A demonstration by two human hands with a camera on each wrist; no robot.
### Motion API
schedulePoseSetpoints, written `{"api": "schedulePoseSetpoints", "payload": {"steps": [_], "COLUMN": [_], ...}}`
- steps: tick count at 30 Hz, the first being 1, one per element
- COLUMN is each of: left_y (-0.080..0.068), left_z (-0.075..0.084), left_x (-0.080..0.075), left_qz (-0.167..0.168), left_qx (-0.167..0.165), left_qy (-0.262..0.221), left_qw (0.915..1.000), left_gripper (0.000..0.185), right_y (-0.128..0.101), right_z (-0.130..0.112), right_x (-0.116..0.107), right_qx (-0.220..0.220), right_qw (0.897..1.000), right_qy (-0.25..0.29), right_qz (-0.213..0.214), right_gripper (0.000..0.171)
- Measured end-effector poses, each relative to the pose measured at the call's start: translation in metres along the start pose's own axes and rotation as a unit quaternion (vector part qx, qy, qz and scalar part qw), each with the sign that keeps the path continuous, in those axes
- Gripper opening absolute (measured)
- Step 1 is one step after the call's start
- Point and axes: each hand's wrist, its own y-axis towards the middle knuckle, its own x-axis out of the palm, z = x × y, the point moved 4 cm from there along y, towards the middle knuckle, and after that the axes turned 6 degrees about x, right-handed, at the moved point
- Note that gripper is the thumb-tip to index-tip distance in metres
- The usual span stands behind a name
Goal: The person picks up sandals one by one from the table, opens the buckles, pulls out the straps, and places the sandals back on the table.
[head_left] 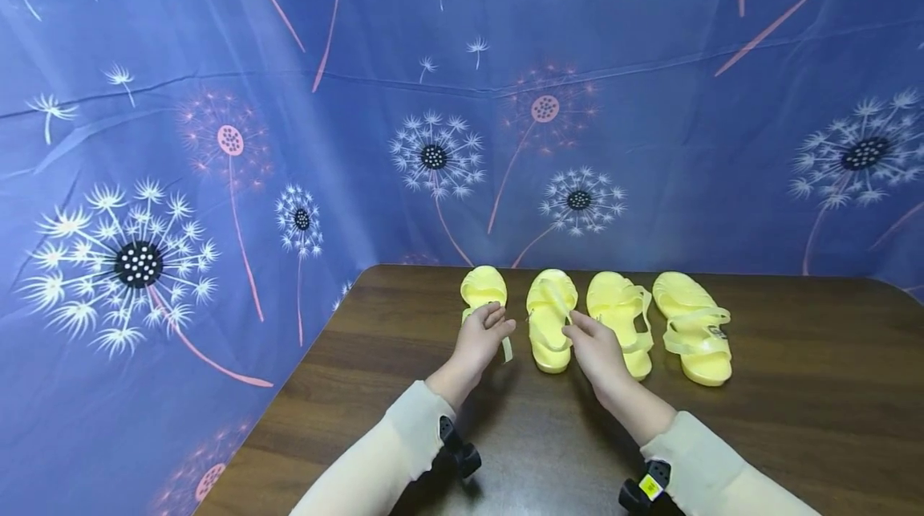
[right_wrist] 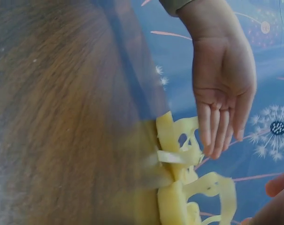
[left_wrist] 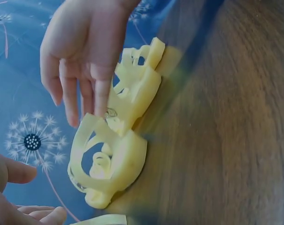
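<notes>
even, fairly bright light in the head view, with soft shadows under the forearms on the worktop (head_left: 794,355); its edges bow outward. both wrist views are smeared with motion blur.

A dark brown wooden table (head_left: 794,388) with visible grain carries four pale yellow sandals in a row near its far edge; the leftmost sandal (head_left: 482,288) stands a little apart; the second sandal (head_left: 550,322) and third sandal (head_left: 618,315) lie close together; the fourth sandal (head_left: 695,328) lies rightmost, angled slightly outward.
</notes>
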Motion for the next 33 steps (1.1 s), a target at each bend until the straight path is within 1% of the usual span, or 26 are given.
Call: {"api": "schedulePoseSetpoints", "payload": {"steps": [4,9,11,13,14,18,20,21,23,26,31,33], "left_y": [0.001,0.002,0.001,0.001,0.0,0.0,0.001,0.002,0.003,0.004,0.006,0.007], "left_z": [-0.001,0.0,0.001,0.003,0.005,0.009,0.007,0.006,0.002,-0.007,-0.02,-0.024], "left_x": [-0.009,-0.018,-0.023,-0.028,-0.031,-0.042,-0.047,-0.049,-0.052,-0.055,-0.057,-0.057], "left_qz": [0.008,0.009,0.018,0.048,0.07,0.163,0.189,0.194,0.197,0.191,0.169,0.158], "left_qx": [0.001,0.016,0.028,0.036,0.045,0.068,0.071,0.064,0.054,0.024,-0.01,-0.024], "left_qy": [0.007,0.02,0.017,0.011,0.003,-0.007,-0.004,0.003,0.01,0.009,0.0,0.001], "left_qw": [0.9999,0.9996,0.9993,0.9982,0.9965,0.9842,0.9795,0.9789,0.9788,0.9813,0.9856,0.9871], "left_gripper": [0.054,0.051,0.048,0.042,0.038,0.027,0.026,0.027,0.028,0.031,0.041,0.045], "right_y": [-0.003,-0.003,-0.001,0.002,0.003,0.007,0.009,0.01,0.012,0.014,0.019,0.022], "right_z": [-0.009,-0.016,-0.017,-0.017,-0.017,-0.016,-0.014,-0.014,-0.013,-0.013,-0.012,-0.012], "right_x": [0.004,0.015,0.022,0.03,0.034,0.045,0.047,0.048,0.05,0.054,0.067,0.073], "right_qx": [-0.014,-0.032,-0.043,-0.054,-0.06,-0.072,-0.075,-0.077,-0.08,-0.081,-0.072,-0.062], "right_qw": [1.0,0.999,0.999,0.998,0.998,0.997,0.997,0.997,0.996,0.996,0.995,0.994], "right_qy": [-0.009,0.011,0.015,0.018,0.021,0.025,0.027,0.025,0.024,0.011,-0.035,-0.043], "right_qz": [0.01,0.006,0.009,0.011,0.012,-0.001,-0.008,-0.01,-0.011,-0.018,-0.067,-0.077], "right_gripper": [0.054,0.051,0.049,0.048,0.047,0.048,0.049,0.049,0.05,0.05,0.053,0.056]}}
